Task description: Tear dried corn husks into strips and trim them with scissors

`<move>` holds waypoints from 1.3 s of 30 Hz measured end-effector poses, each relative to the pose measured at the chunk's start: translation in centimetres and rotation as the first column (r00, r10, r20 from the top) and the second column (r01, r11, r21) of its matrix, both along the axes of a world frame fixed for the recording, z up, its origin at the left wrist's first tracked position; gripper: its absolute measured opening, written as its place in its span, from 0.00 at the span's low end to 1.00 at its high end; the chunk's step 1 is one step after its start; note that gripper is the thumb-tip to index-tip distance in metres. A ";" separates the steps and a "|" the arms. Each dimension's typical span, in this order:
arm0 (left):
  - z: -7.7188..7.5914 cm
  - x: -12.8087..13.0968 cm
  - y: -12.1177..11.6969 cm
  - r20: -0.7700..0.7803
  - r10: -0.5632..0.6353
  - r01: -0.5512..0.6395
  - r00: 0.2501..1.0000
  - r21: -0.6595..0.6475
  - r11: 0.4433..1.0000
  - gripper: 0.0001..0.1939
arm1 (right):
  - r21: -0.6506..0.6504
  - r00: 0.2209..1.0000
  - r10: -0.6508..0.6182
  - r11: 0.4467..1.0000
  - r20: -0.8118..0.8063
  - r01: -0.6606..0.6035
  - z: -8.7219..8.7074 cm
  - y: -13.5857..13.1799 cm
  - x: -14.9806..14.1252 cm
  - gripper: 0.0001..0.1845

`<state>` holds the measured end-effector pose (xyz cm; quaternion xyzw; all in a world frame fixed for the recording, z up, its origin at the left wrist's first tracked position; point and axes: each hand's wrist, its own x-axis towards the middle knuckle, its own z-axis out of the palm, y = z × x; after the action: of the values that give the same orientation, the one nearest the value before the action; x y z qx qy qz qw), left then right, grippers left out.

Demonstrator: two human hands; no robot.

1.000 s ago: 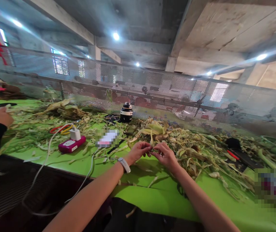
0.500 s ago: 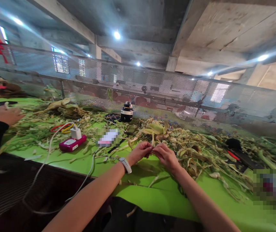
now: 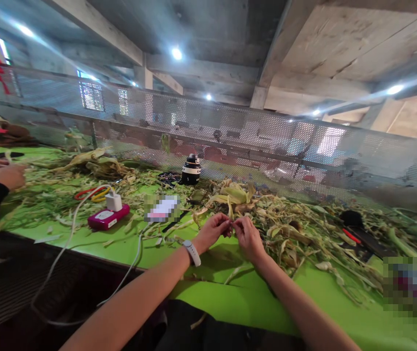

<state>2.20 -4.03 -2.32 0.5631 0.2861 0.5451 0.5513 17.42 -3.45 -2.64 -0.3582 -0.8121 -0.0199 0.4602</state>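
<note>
My left hand [image 3: 214, 231], with a white watch [image 3: 193, 252] on its wrist, is closed in a pinch above the green table top [image 3: 237, 302]. Close against it, my right hand [image 3: 248, 238] pinches too. Between the fingertips rises a pale strip of corn husk [image 3: 230, 208], its lower end hidden by the fingers. Just behind the hands lies a larger yellow-green corn husk [image 3: 236, 195] on a heap of dry husk scraps [image 3: 289, 229].
A magenta power box [image 3: 108, 217] with a white plug [image 3: 114, 200] and cable stands left, beside a blurred-out phone [image 3: 162, 208]. Behind are a black jar [image 3: 191, 169] and a perforated metal screen [image 3: 208, 136]. A co-worker's hand [image 3: 9, 176] is at far left. Red-handled scissors [image 3: 351, 236] lie right.
My hands have turned slightly at the fingertips, and the husk strip between them now looks wider and leans differently. The co-worker's hand has shifted left.
</note>
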 end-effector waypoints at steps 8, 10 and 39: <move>-0.1 0.0 0.1 0.012 -0.019 0.018 1.000 0.013 1.000 0.24 | -0.069 0.998 -0.001 0.998 -0.063 -0.003 0.2 0.0 0.2 0.08; -0.1 0.0 0.0 0.018 -0.042 0.042 0.999 0.005 0.999 0.22 | -0.078 0.997 -0.002 0.997 -0.081 -0.004 0.2 0.0 0.2 0.08; 0.4 -0.5 -0.3 -0.017 -0.062 0.060 0.998 -0.066 0.996 0.25 | -0.306 0.910 0.147 0.910 -0.387 -0.278 0.9 -0.3 0.2 0.10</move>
<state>1.68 -4.29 -1.94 0.5585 0.2918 0.5128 0.5831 17.67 -3.75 -1.72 -0.3407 -0.7401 0.2430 0.5264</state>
